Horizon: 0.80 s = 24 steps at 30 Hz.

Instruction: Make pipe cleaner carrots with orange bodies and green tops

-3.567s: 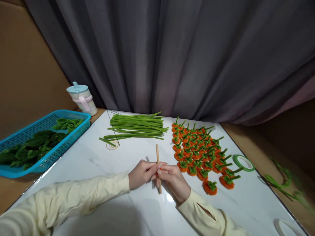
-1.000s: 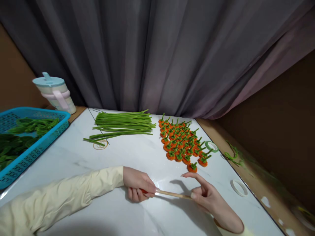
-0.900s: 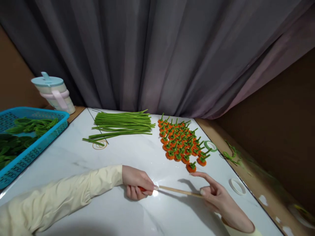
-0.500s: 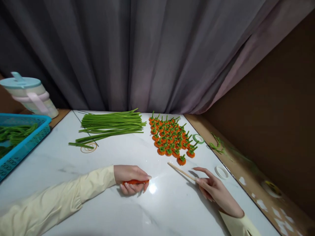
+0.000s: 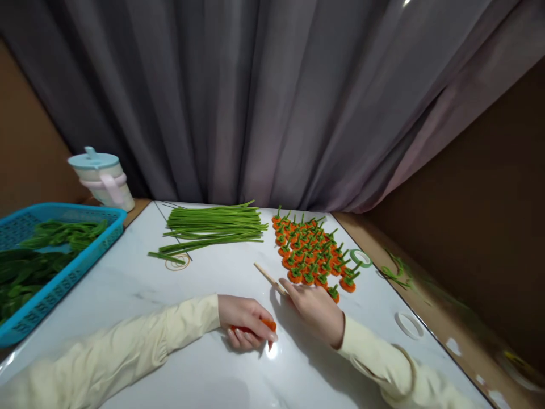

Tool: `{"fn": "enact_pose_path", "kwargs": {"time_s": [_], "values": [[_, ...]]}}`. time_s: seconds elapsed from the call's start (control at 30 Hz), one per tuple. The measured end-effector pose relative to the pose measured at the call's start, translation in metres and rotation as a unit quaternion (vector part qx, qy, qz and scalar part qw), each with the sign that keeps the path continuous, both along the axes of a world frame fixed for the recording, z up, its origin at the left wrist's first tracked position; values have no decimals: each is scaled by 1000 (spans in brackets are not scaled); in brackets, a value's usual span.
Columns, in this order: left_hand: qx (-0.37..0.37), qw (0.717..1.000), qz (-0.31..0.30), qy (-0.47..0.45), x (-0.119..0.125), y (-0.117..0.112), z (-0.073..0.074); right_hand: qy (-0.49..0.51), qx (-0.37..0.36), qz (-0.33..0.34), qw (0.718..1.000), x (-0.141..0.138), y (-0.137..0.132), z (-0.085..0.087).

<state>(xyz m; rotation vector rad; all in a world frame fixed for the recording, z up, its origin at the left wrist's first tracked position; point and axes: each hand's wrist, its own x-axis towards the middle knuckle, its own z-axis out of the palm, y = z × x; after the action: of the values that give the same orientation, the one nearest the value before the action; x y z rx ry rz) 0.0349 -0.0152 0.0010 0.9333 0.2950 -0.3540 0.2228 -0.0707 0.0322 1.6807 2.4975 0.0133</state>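
My left hand (image 5: 244,324) rests on the white table (image 5: 128,284) with its fingers closed round a small orange fuzzy piece (image 5: 269,325). My right hand (image 5: 315,309) lies just right of it and holds a thin wooden stick (image 5: 268,276) that points up and to the left. Beyond the right hand is a patch of several orange pieces with green stems (image 5: 317,253). A bundle of green pipe cleaners (image 5: 215,224) lies further back.
A blue basket (image 5: 63,278) with green leaf shapes sits at the left edge, a lidded cup (image 5: 104,179) behind it. A green tape roll (image 5: 361,258) and a white tape roll (image 5: 407,325) lie at the right. A rubber band (image 5: 177,262) lies by the pipe cleaners. Grey curtain hangs behind.
The stick has come out of the orange piece; my right hand carried it away, then back beside my left hand. My left hand keeps the orange piece. The view shifted.
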Motion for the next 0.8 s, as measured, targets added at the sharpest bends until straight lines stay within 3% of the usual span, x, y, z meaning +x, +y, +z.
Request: {"fn": "enact_pose_path", "kwargs": {"time_s": [0.13,0.23,0.4,0.57,0.8], "values": [[-1,1000,-9,-25,1,0,-1,-70,20,105,992,-40,57,21],[3,998,-18,-63,1,1,1,-51,37,230,971,-78,101,32],[12,995,-18,-100,0,1,2,-40,39,290,955,-143,156,29],[-3,994,-39,-101,2,4,-6,-48,26,315,947,-176,172,11],[-20,989,-58,-133,8,8,-25,-43,30,290,956,-174,174,9]]}}
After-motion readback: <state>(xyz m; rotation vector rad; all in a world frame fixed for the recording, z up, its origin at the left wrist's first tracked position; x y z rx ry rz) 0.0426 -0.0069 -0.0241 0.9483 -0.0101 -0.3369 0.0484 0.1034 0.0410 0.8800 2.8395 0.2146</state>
